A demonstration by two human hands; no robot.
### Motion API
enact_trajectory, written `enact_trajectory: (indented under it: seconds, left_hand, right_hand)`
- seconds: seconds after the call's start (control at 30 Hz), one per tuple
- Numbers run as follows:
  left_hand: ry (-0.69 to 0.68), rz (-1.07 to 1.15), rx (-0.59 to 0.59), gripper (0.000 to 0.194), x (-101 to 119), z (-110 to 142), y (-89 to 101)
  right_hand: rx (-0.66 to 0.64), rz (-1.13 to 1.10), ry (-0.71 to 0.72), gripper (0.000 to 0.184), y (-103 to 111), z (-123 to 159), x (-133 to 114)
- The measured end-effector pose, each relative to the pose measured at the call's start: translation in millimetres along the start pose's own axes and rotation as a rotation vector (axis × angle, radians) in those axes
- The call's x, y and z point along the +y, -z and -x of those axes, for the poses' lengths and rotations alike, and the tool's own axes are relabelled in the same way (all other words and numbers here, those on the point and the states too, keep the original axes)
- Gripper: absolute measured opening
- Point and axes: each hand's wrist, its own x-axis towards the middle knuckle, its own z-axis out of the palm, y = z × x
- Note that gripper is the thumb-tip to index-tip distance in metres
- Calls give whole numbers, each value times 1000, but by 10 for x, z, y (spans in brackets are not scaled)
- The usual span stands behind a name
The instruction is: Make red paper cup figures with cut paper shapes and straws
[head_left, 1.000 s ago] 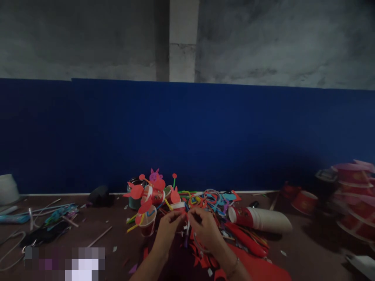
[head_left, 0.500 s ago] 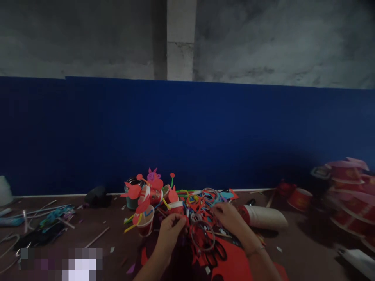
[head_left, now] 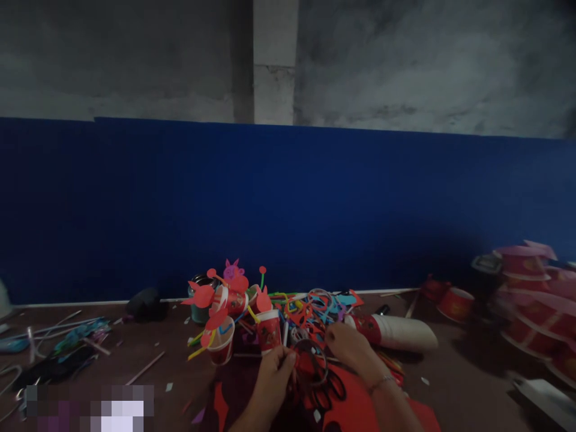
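My left hand [head_left: 275, 379] is closed in a pinch on what looks like a small red paper piece, mostly hidden by the fingers. It is just in front of an upright red paper cup [head_left: 269, 333] with a red cut-out. A roll of clear tape [head_left: 324, 367] and black-handled scissors [head_left: 333, 385] lie between my hands, partly over a red paper sheet [head_left: 360, 405]. Over the pile of coloured scraps [head_left: 306, 315], my right hand [head_left: 348, 345] is closed with curled fingers; whatever it may hold is hidden. A stack of paper cups [head_left: 400, 332] lies on its side just beyond it.
Several cups with straws and red cut-outs, including one leaning cup [head_left: 221, 342], stand at the left by a dark jar [head_left: 200, 309]. Bundles of pipe cleaners [head_left: 83, 336] lie farther left. Large red tubs [head_left: 528, 306] are piled at the right. A blue panel [head_left: 288, 210] rises behind the table.
My left hand has moved right and nearer to me, uncovering more of the upright cup. My right hand has lowered slightly and drawn back. The view has shifted a little.
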Motion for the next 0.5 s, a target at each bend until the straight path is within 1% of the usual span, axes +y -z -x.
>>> enact_trajectory:
  seconds: [0.07,0.13,0.2,0.23,0.33,0.4,0.5]
  left_hand:
    - [-4,-5,5,47,-14,-2,-14]
    - [-2,-7,8,48,-31,-10,-20]
    - [9,-8,6,49,-53,-17,-23]
    - [15,-9,6,49,-65,-18,-24]
    - [13,-11,23,50,-100,-11,-27]
    - [9,-13,30,49,-117,-1,-28]
    - [5,-17,16,50,-126,15,-25]
  right_hand:
    - [1,-19,30,30,35,26,4]
    - [-12,-56,100,28,52,63,-33]
    - [-10,-90,159,27,40,79,-93]
    - [3,-98,165,27,25,67,-123]
    - [79,-85,80,28,-51,-78,-175]
    - [117,-67,-2,30,-117,-245,-180]
    - [141,-55,-66,29,-228,-503,-176]
